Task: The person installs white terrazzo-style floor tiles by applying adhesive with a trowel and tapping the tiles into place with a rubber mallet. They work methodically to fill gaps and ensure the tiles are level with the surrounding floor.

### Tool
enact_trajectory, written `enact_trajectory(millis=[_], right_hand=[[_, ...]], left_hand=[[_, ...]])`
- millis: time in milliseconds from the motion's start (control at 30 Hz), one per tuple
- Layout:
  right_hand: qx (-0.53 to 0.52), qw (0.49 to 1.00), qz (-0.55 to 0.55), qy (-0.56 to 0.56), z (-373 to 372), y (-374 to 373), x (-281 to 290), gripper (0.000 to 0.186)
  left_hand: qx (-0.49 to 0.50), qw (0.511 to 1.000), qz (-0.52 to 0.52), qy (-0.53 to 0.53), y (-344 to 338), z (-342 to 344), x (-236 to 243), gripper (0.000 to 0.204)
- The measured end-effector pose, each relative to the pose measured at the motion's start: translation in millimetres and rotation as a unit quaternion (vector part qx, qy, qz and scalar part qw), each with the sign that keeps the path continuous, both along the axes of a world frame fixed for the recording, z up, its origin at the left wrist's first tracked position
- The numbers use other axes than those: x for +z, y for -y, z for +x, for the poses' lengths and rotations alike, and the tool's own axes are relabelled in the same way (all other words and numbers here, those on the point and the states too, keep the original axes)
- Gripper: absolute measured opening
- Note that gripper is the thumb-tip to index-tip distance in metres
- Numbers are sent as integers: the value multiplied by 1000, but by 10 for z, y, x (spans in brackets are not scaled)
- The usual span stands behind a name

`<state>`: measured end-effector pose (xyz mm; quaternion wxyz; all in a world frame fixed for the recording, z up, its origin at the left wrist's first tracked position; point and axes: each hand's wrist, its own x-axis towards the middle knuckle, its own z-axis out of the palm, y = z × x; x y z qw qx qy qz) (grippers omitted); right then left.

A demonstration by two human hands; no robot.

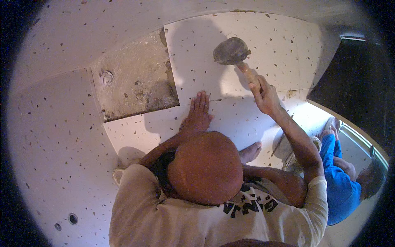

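Observation:
My right hand (265,95) is closed around the light wooden handle of a rubber mallet (231,51). Its dark, rounded head is over a large white speckled tile (284,49), and a broad shadow falls on that tile. Whether the mallet touches the tile, I cannot tell. My left hand (199,113) lies flat, fingers stretched forward, near the seam between this tile and the white speckled surface nearer me (234,117). Left of the upper tile is a rough, greyish-brown mortar patch (135,70).
A round pipe stub (107,77) rises from the mortar patch. Speckled walls stand at the left and far side. At the right, a person in a blue shirt (339,193) crouches near a dark opening (354,78). Two round drain-like fittings (73,218) show at the lower left.

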<state>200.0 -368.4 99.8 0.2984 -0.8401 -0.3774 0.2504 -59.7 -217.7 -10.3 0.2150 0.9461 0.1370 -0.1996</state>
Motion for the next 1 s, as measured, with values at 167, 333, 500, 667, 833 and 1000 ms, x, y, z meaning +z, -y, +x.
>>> enact_trajectory(millis=[167,333,500,667,833,1000], right_hand=[[71,997,-16,18,-67,-234,214,42],[197,974,43,105,-183,-311,-206,52],[158,970,-175,61,-272,-466,-406,58],[135,972,-190,13,-170,-618,-391,62],[102,993,-57,26,6,-628,-310,60],[83,995,-48,37,351,-947,-274,51]], left_hand=[[3,1000,-14,15,45,-286,17,87],[-4,1000,-4,5,26,-278,82,86],[4,1000,-28,6,8,-290,58,86],[4,999,-8,52,17,-311,-60,85],[35,993,-54,102,-116,-74,4,85],[95,972,80,199,-941,1030,-244,88]])
